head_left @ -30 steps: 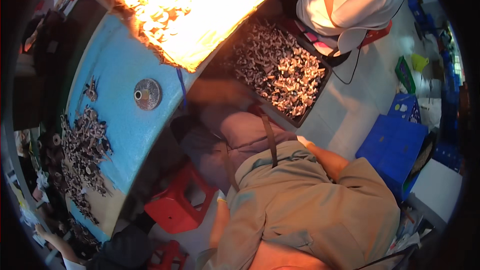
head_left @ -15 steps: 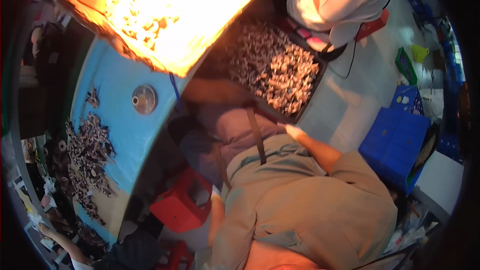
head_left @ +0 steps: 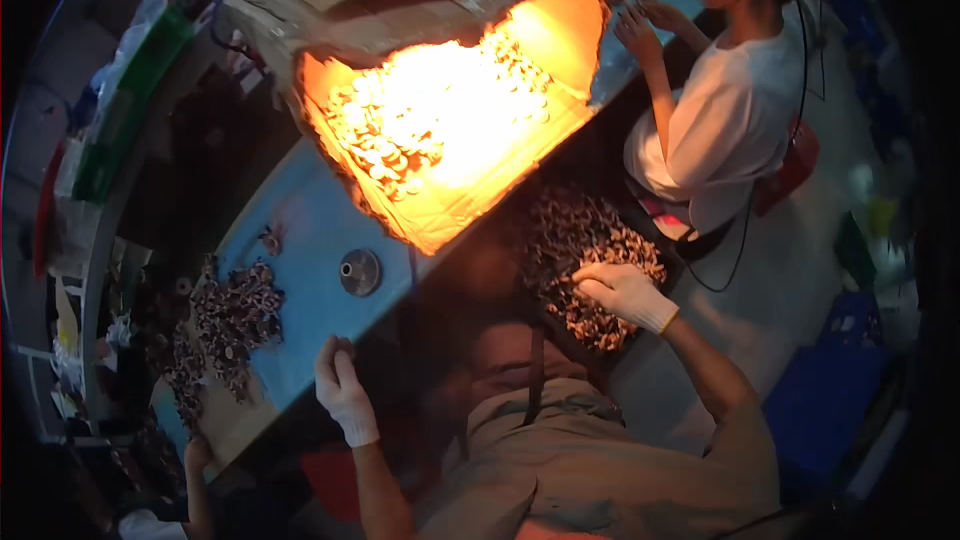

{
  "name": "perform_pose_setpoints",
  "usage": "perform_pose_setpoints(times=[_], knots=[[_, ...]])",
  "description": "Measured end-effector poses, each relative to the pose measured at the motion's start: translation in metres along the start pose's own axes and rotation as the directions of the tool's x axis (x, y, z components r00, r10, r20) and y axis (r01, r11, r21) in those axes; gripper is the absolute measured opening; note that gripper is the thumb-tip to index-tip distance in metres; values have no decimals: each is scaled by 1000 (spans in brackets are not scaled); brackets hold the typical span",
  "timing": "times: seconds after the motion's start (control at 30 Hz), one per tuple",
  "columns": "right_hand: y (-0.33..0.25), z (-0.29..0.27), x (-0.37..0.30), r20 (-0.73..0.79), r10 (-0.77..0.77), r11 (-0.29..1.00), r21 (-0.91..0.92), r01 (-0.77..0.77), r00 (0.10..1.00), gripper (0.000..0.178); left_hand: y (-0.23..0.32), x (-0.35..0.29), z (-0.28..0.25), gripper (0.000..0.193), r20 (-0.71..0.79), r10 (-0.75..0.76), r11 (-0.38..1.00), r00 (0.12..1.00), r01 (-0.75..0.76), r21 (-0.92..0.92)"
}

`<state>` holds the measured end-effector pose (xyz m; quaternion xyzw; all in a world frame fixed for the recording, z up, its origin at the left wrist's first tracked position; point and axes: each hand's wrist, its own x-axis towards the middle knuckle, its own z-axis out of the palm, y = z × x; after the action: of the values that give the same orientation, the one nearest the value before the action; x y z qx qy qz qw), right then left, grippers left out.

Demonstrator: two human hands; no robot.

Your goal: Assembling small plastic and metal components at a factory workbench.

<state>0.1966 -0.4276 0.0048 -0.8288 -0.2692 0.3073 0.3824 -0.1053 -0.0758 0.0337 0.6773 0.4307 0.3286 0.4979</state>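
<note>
The left hand [head_left: 345, 398] curls beside the table [head_left: 318, 230]; the right hand [head_left: 625, 292], fingers bunched, is over small pieces [head_left: 565, 240] right of the table. Whether the hands hold anything cannot be told.

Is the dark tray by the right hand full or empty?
Not empty: small brownish pieces spread across it, partly hidden by the right hand; their depth I cannot tell.
</note>
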Motion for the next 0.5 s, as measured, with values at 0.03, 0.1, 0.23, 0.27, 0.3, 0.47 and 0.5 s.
perform_pose_setpoints(times=[0.03,0.1,0.23,0.27,0.3,0.47,0.5], knots=[[-18,-5,19,-63,-147,989,18,149,987,32,3,14,8,32,-18,164,975,986,-159,157],[-67,-20,62,-220,-390,920,-57,388,894,30,2,46,21,34,-28,355,880,934,-324,348],[-114,-30,181,-304,-476,870,-300,391,825,30,-62,95,31,37,36,622,565,782,-480,671],[-122,-33,209,-297,-509,837,-391,384,807,34,-64,98,36,37,33,619,568,785,-476,672],[-133,-35,234,-242,-474,836,-426,346,847,35,-64,100,41,36,25,609,582,793,-468,665],[-128,-25,335,-15,-657,514,-740,433,754,29,-60,103,48,32,-36,590,641,807,-440,629],[-137,-26,333,38,-635,486,-757,437,772,28,-59,102,48,30,-40,592,635,805,-435,638]])
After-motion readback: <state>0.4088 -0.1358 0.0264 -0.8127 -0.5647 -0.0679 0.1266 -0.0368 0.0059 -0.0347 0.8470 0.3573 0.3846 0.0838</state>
